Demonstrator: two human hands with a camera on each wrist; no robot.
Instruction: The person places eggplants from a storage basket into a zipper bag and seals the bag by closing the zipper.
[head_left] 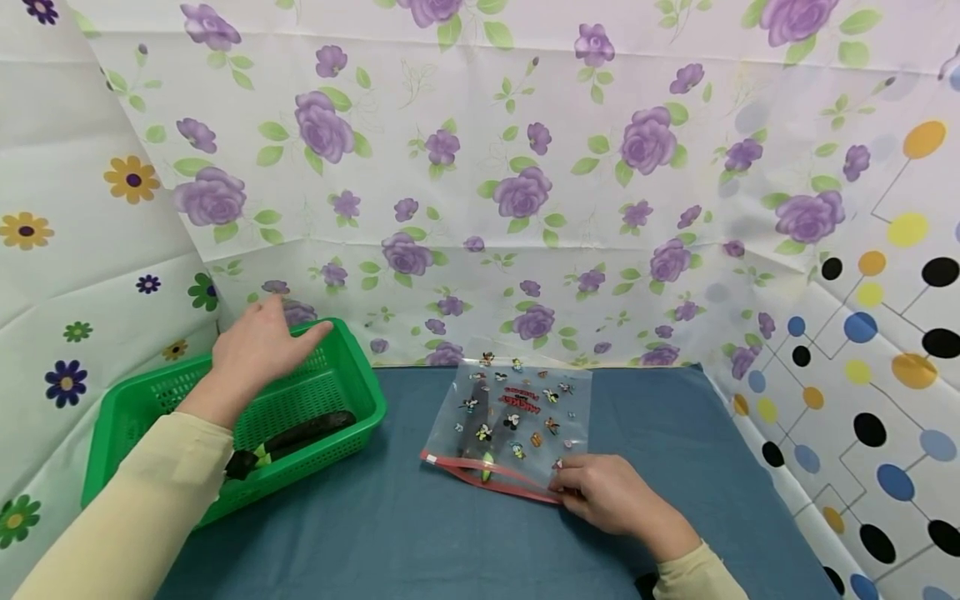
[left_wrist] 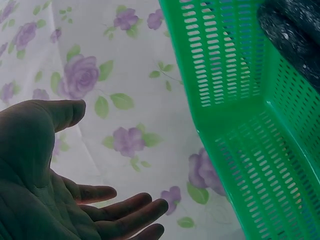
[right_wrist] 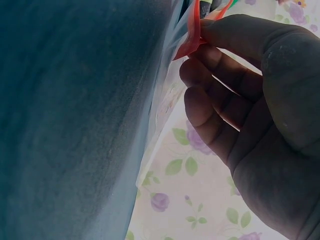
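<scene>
My left hand (head_left: 258, 346) hovers over the green basket (head_left: 375, 396), thumb and fingers spread with nothing held. In the left wrist view this hand (left_wrist: 95, 195) is beside the basket's wall. Long dark eggplants (head_left: 311, 429), one with a bright green stem end, lie inside the basket. A clear zip bag (head_left: 558, 425) with cartoon prints and a red zip edge lies flat on the table, its mouth toward me. Inside it shows a dark eggplant (head_left: 472, 417) with a green tip. My right hand (head_left: 607, 496) pinches the red edge at the bag's right corner, between thumb and fingertips.
A blue cloth (head_left: 360, 533) covers the table. Behind it hangs a white sheet (head_left: 465, 208) with purple flowers. A sheet with coloured dots (head_left: 892, 375) stands on the right, and a flowered sheet (head_left: 45, 308) on the left beside the basket.
</scene>
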